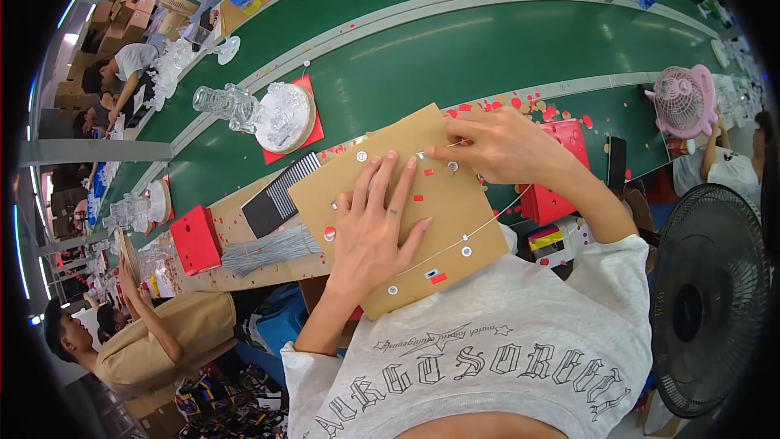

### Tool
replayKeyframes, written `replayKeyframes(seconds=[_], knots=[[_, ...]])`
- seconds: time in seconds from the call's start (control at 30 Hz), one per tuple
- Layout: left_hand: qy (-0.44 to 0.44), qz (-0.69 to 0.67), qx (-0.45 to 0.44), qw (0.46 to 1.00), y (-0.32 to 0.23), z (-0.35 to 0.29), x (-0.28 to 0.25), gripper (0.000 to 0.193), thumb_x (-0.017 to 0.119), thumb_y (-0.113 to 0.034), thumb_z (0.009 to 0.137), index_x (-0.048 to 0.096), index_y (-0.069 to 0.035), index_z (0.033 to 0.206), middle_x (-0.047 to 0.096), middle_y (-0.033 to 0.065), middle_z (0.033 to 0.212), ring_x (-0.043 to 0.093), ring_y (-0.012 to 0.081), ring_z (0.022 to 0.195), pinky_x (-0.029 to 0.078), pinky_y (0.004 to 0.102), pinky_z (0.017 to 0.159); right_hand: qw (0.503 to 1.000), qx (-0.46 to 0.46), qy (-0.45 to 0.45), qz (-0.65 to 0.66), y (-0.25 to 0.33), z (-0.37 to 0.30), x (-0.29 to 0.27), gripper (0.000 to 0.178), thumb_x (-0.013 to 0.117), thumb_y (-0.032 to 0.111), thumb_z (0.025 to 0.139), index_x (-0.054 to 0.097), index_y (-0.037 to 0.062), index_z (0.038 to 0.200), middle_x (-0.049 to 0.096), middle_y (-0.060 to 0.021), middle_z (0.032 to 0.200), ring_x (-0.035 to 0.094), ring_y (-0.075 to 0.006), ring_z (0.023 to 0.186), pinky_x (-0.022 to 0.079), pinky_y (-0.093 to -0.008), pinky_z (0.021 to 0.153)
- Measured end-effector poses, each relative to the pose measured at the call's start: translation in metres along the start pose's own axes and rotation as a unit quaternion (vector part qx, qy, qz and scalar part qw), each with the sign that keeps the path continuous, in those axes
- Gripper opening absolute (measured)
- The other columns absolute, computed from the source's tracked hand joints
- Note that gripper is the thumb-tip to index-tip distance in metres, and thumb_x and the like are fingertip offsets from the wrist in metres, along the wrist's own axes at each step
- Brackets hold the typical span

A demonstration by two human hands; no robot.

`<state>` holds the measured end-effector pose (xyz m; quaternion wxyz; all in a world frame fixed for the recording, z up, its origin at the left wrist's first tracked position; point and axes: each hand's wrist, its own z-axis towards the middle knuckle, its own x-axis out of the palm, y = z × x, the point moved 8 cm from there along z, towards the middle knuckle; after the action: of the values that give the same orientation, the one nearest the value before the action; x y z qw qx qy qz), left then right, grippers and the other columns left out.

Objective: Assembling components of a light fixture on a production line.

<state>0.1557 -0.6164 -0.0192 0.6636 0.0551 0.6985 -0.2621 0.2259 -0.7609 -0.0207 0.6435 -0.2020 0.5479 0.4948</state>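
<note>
A brown cardboard panel (455, 211) lies tilted in front of me, with white round grommets, small slots and red bits on it. My left hand (375, 232) rests flat on its left half with the fingers spread. At the panel's far right corner, my right hand (500, 146) pinches a thin wire (463, 143) between thumb and forefinger, close to a slot and a grommet. Another stretch of thin wire (496, 216) runs across the near part of the panel and off its right edge; whether the two are one piece I cannot tell.
A bundle of grey wires (268, 252), a black striped piece (280, 195) and red panels (195, 240) lie left. Red pieces (552, 187) and a pink fan (684, 102) are right. Glassware (284, 118) stands beyond; a black fan (703, 301) is beside me. Co-workers sit left.
</note>
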Motion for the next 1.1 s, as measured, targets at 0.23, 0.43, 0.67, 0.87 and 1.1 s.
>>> replayKeyframes(seconds=[0.23,0.43,0.67,0.87,1.1], knots=[[-0.002,-0.002,0.006,1.000,-0.001,0.002,0.002,0.078,0.074,-0.031,0.082,0.045,-0.010,0.151,0.038,0.0142,0.154,0.038,0.0350,0.139,0.037,0.0461,0.097,0.998,-0.013,-0.061,0.018,-0.008,-0.005,-0.005,0.048,0.070,0.002,0.072,0.074,0.0203,0.115,0.059,-0.0010,0.090,0.062,-0.0170,0.078,0.045,-0.0313,0.048],[-0.008,-0.001,0.011,1.000,-0.002,0.001,0.003,0.077,0.074,-0.031,0.081,0.046,-0.012,0.150,0.040,0.0139,0.153,0.040,0.0347,0.137,0.038,0.0455,0.096,0.999,-0.014,0.011,0.037,-0.010,-0.006,-0.002,0.048,0.070,0.002,0.072,0.074,0.0197,0.116,0.055,-0.0017,0.089,0.061,-0.0169,0.078,0.044,-0.0318,0.048],[-0.007,0.018,0.039,0.999,-0.007,0.004,0.003,0.073,0.072,-0.034,0.083,0.048,-0.012,0.149,0.041,0.0167,0.153,0.043,0.0337,0.136,0.038,0.0427,0.091,0.995,-0.077,0.042,-0.057,0.005,0.002,-0.013,0.035,0.068,0.009,0.079,0.073,0.0117,0.114,0.053,-0.0025,0.091,0.061,-0.0164,0.081,0.047,-0.0315,0.051],[-0.014,0.028,0.049,0.998,-0.008,0.004,0.004,0.072,0.071,-0.036,0.085,0.049,-0.011,0.148,0.041,0.0181,0.153,0.044,0.0323,0.135,0.039,0.0403,0.085,0.996,-0.083,0.024,-0.012,0.000,-0.003,-0.010,0.029,0.066,0.012,0.082,0.072,0.0071,0.110,0.054,-0.0044,0.090,0.063,-0.0190,0.084,0.053,-0.0335,0.059],[-0.013,0.030,0.054,0.998,-0.011,0.005,0.006,0.071,0.071,-0.035,0.085,0.049,-0.011,0.148,0.042,0.0179,0.153,0.045,0.0323,0.135,0.040,0.0401,0.086,0.996,-0.079,0.028,0.031,-0.002,-0.005,-0.008,0.029,0.065,0.012,0.082,0.073,0.0087,0.110,0.055,-0.0048,0.090,0.062,-0.0209,0.080,0.053,-0.0356,0.066]])
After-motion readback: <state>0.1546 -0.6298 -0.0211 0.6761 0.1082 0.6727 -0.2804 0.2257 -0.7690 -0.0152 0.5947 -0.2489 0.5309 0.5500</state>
